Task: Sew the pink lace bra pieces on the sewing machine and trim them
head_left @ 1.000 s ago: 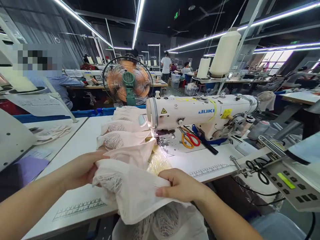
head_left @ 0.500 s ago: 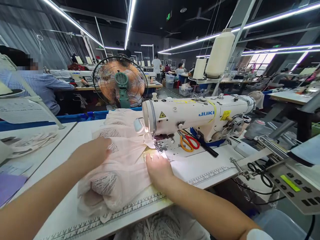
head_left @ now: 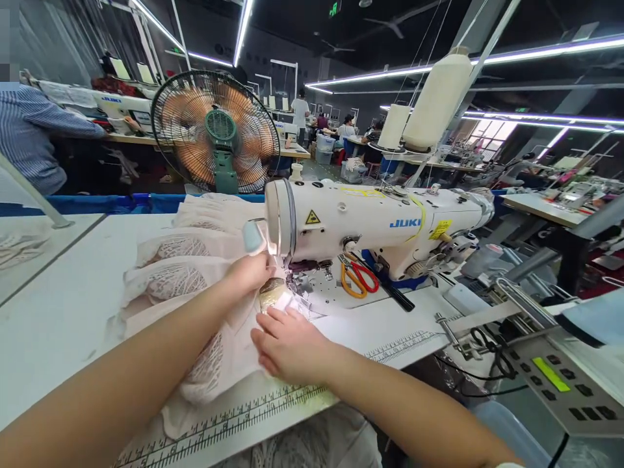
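A white JUKI sewing machine (head_left: 370, 221) stands on the white table (head_left: 53, 312). Pale pink fabric with lace panels (head_left: 180, 286) lies bunched to the left of its needle (head_left: 292, 279). My left hand (head_left: 251, 273) rests on the fabric right beside the presser foot, fingers curled onto the cloth. My right hand (head_left: 287, 341) lies flat on the fabric just in front of the needle, fingers stretched out and pressing it down. More lace fabric hangs over the table's front edge (head_left: 312, 442).
Orange-handled scissors (head_left: 358, 278) lie on the machine bed behind the needle. A control panel (head_left: 556, 377) sits at the right. A standing fan (head_left: 217, 136) is behind the table. Thread cones (head_left: 436, 101) tower above the machine. A person in a striped shirt (head_left: 29, 130) sits at far left.
Both hands carried the fabric from the table's front edge up to the needle. My left hand slid right to the presser foot; my right hand flattened on the cloth.
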`<state>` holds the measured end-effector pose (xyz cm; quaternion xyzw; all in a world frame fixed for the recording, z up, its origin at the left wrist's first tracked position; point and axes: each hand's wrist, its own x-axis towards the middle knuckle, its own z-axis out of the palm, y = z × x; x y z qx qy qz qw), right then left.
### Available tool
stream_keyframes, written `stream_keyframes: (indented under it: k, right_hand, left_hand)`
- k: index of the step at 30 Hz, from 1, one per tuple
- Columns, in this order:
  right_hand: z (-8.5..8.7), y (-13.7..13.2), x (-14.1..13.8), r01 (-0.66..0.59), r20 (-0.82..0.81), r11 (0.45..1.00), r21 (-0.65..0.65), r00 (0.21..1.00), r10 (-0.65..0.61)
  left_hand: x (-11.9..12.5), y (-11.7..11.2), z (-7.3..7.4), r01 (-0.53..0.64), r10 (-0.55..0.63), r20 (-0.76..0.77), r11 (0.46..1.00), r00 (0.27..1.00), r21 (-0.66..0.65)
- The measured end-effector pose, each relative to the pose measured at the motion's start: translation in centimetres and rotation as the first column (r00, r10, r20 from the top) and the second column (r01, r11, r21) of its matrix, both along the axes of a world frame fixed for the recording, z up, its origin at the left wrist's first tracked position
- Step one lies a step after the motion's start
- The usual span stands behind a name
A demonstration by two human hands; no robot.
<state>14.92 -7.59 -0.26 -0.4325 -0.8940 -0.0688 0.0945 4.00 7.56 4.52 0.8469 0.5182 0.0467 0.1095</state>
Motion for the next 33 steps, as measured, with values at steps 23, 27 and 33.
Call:
stream_keyframes:
  k: [23, 27, 33]
  right_hand:
    - [-1.3, -3.1, 4.4, 0.043, -0.298, 0.999, -0.033, 0.953, -0.05]
    - [-1.0, -3.1, 4.2, -0.017, -0.326, 0.997, -0.072, 0.946, -0.008]
    - [-1.7, -2.9, 4.2, 0.058, -0.348, 0.997, -0.056, 0.935, -0.074]
  left_hand:
    - [-4.8, -5.8, -3.9, 0.592, -0.614, -0.036, 0.742, 0.789, 0.315]
    - [-4.9, -5.8, -4.3, 0.607, -0.635, -0.018, 0.729, 0.772, 0.315]
    - [-4.2, -5.0, -4.3, 0.624, -0.654, -0.015, 0.714, 0.756, 0.319]
